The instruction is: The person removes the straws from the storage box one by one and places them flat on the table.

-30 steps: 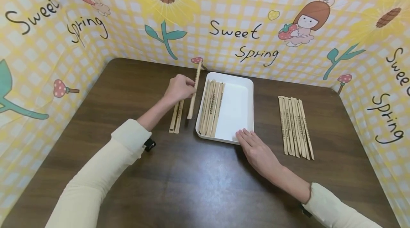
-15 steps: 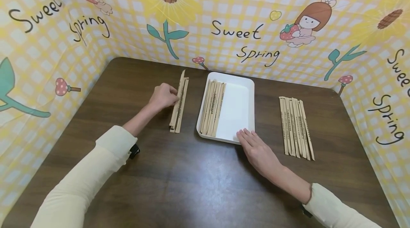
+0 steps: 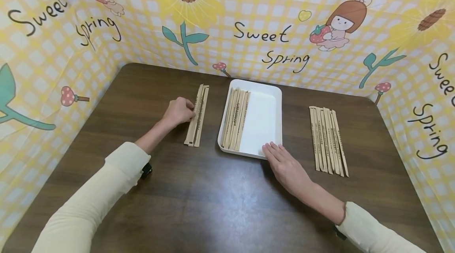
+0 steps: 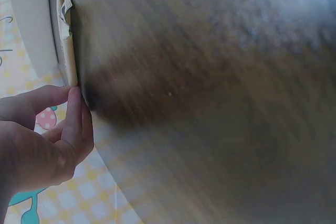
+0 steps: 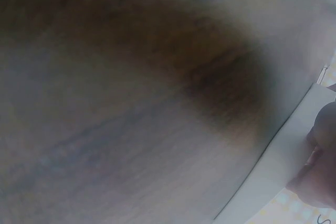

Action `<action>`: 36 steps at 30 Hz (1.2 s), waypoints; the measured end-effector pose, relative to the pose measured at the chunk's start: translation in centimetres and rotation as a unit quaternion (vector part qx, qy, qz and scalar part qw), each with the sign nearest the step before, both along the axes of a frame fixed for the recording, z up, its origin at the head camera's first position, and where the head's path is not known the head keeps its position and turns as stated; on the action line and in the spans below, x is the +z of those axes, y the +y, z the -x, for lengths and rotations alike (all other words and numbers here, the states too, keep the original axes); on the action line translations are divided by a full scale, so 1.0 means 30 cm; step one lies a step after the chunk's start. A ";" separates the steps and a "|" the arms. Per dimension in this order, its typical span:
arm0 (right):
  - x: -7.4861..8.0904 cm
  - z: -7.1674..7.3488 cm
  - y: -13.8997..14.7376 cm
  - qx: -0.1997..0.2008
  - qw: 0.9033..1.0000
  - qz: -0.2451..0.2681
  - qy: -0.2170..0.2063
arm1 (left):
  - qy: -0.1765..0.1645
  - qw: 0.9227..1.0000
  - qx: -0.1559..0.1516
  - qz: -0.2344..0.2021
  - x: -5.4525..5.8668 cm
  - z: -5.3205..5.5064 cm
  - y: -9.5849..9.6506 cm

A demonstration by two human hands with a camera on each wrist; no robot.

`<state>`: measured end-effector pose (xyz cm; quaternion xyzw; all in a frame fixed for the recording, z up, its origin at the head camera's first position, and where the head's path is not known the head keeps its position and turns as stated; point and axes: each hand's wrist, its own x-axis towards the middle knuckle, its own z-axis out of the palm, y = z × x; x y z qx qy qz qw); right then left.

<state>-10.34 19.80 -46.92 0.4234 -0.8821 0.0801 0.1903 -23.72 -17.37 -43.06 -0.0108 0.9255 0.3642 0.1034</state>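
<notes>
Sticks [image 3: 200,118] in slim paper wrappers lay side by side on the brown table [image 3: 220,209], left of the white tray [image 3: 261,122], and the left hand [image 3: 179,111] pinched one at the group's left edge; the left wrist view showed thumb and fingertips meeting on the wrapper, with other fingers curled beside them. The right hand [image 3: 288,172] was outstretched, its fingers straight and close together, tips over the tray's near right corner; whether the thumb touched the tray could not be told. More wrapped sticks [image 3: 234,120] lined the tray's left part, and another bunch [image 3: 328,142] lay well to the right.
</notes>
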 end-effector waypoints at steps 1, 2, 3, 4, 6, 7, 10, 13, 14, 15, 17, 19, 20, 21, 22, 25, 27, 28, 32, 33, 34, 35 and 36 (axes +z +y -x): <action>-0.001 0.001 0.000 0.001 1.000 0.000 0.001 | -0.002 1.000 -0.001 -0.001 -0.001 0.000 0.000; -0.001 0.002 0.000 0.001 1.000 0.001 0.003 | -0.002 1.000 0.000 -0.001 -0.001 0.000 0.000; -0.001 0.003 0.000 0.001 1.000 0.001 0.004 | -0.002 1.000 -0.001 -0.002 -0.001 0.001 0.000; -0.001 0.004 -0.001 0.002 1.000 0.002 0.004 | -0.002 1.000 -0.001 -0.004 -0.001 0.001 0.000; 0.001 0.004 -0.002 0.001 1.000 0.001 0.005 | 0.000 1.000 0.000 -0.005 0.000 0.001 0.000; 0.002 0.005 -0.002 0.000 1.000 0.000 0.004 | 0.001 1.000 0.000 -0.007 0.002 0.001 0.000; 0.004 0.005 -0.003 -0.002 1.000 -0.003 0.002 | 0.003 1.000 0.002 -0.010 0.005 0.001 -0.002; 0.004 0.005 -0.002 -0.003 1.000 -0.005 -0.001 | 0.004 1.000 0.005 -0.015 0.010 0.002 -0.003; 0.003 0.005 -0.002 -0.003 1.000 -0.005 -0.001 | 0.006 1.000 0.003 -0.014 0.013 0.003 -0.002; 0.003 0.004 -0.002 -0.003 1.000 -0.005 -0.002 | 0.007 1.000 0.005 -0.016 0.016 0.004 -0.002; 0.002 0.003 -0.002 -0.004 1.000 -0.004 -0.002 | 0.009 1.000 0.003 -0.017 0.024 0.007 0.002; 0.001 0.003 -0.001 -0.004 1.000 -0.005 -0.001 | 0.013 1.000 0.000 -0.020 0.034 0.010 0.010; 0.001 0.003 -0.001 -0.005 1.000 -0.005 0.000 | 0.017 1.000 -0.001 -0.020 0.040 0.011 0.017; 0.001 0.003 -0.001 -0.005 1.000 -0.005 0.000 | 0.020 1.000 -0.002 -0.023 0.045 0.012 0.025; 0.001 0.003 -0.001 -0.005 1.000 -0.004 0.001 | 0.025 0.999 -0.004 -0.024 0.050 0.013 0.034; 0.001 0.003 -0.001 -0.004 1.000 -0.004 0.003 | 0.036 0.999 -0.014 -0.036 0.069 0.011 0.071; 0.002 0.003 -0.001 -0.003 1.000 -0.004 0.003 | 0.042 0.998 -0.025 -0.046 0.080 0.008 0.101; 0.001 0.003 -0.001 -0.003 1.000 -0.003 0.003 | 0.042 0.997 -0.031 -0.052 0.085 0.006 0.118; 0.000 0.004 0.000 -0.001 1.000 -0.002 0.000 | 0.039 0.995 -0.057 -0.076 0.100 -0.003 0.192; -0.001 0.004 0.000 0.000 1.000 -0.002 0.000 | 0.039 0.994 -0.065 -0.081 0.102 -0.005 0.212; -0.001 0.004 0.001 0.001 1.000 -0.002 0.000 | 0.038 0.993 -0.072 -0.083 0.103 -0.008 0.231; -0.002 0.004 0.001 0.001 1.000 -0.001 -0.002 | 0.040 0.992 -0.079 -0.086 0.103 -0.009 0.251; -0.002 0.004 0.001 0.002 1.000 -0.001 -0.002 | 0.043 0.992 -0.087 -0.084 0.102 -0.010 0.270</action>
